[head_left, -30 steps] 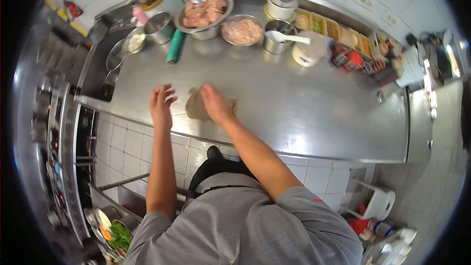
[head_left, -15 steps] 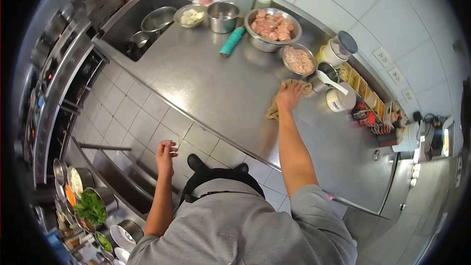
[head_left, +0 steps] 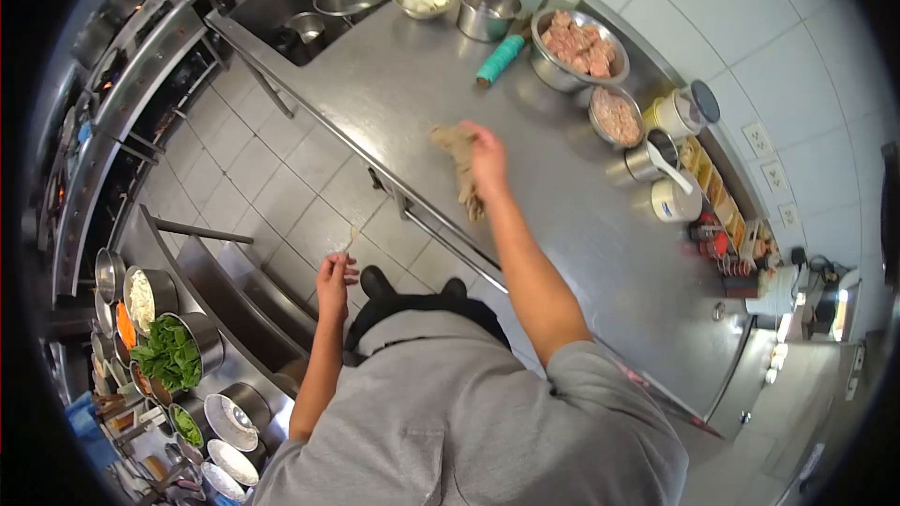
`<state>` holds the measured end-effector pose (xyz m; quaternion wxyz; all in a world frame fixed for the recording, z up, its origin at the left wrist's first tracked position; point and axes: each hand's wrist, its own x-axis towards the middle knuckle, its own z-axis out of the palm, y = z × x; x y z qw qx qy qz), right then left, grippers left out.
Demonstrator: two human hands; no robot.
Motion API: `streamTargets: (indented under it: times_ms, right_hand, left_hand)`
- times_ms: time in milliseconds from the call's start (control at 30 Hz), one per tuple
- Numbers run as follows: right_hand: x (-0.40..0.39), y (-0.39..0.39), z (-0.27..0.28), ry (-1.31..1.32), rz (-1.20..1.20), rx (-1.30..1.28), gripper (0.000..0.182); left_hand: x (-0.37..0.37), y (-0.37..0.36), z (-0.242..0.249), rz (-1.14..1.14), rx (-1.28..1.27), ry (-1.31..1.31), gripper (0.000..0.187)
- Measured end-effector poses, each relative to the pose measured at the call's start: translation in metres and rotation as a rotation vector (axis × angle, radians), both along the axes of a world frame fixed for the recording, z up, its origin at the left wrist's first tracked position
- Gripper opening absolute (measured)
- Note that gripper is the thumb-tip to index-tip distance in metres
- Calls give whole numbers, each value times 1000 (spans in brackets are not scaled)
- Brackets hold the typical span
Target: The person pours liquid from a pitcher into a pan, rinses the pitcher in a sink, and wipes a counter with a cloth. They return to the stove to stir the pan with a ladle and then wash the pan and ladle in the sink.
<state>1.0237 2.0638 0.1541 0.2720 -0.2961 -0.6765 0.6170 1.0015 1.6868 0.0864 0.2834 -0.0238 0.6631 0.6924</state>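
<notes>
My right hand (head_left: 487,161) is closed on a crumpled brown cloth (head_left: 457,164), which lies on the steel counter (head_left: 562,215) near its front edge. The cloth hangs together in a bunch to the left of my fingers. Away from the counter, my left hand (head_left: 336,283) is held low over the tiled floor with its fingers curled. A thin pale sliver shows by those fingertips; I cannot make out what it is.
Along the wall stand a large bowl of raw meat (head_left: 581,49), a smaller meat bowl (head_left: 616,116), a teal-wrapped roll (head_left: 500,61), a steel pot (head_left: 488,11) and a white tub (head_left: 675,199). The sink (head_left: 272,7) is at upper left; leafy greens (head_left: 169,353) stand lower left.
My right hand has swept the cloth left across the counter, away from the meat bowls, and the cloth has bunched up. My left hand stays low, with fingers curled. The view has shifted.
</notes>
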Motion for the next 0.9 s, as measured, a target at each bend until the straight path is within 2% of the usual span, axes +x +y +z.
streamTargets:
  times_ms: [67,167,200,267,367,433,467,500,533,600,667,733,900]
  right_hand:
    - [58,12,53,181,-210,-385,42]
    - [189,46,77,304,-445,-305,46]
    - [241,56,78,249,-504,-207,47]
    - [329,48,91,12,-733,-28,42]
    - [452,36,50,-444,-952,264,35]
    - [535,27,-14,-1053,-644,437,32]
    - [523,-1,-20,-1121,-719,624,31]
    - [497,-25,-22,-1179,-790,816,31]
    - [465,-34,-14,-1160,-767,820,31]
    - [397,-55,-2,-1229,-762,492,41]
    - [323,-67,-19,-1145,-687,748,43]
    - [236,-78,-22,-995,-589,841,44]
    - [14,-103,2,-739,-221,802,47]
  left_hand:
    - [-17,-2,-13,-55,8,-62,23]
    - [-46,-8,-48,-101,6,-168,23]
    - [-55,-10,-60,-95,-19,-203,22]
    - [-75,-15,-87,-129,-131,-262,24]
    - [-102,-35,-130,-237,-284,-235,23]
    - [-118,-53,-149,-403,-460,-217,22]
    - [-124,-60,-149,-382,-466,-213,22]
    - [-128,-67,-148,-466,-553,-228,22]
    - [-133,-73,-148,-547,-638,-246,21]
    - [-143,-85,-149,-515,-654,-266,21]
    - [-151,-92,-153,-487,-645,-279,20]
    - [-158,-99,-157,-444,-625,-293,21]
    - [-158,-115,-157,-282,-468,-341,20]
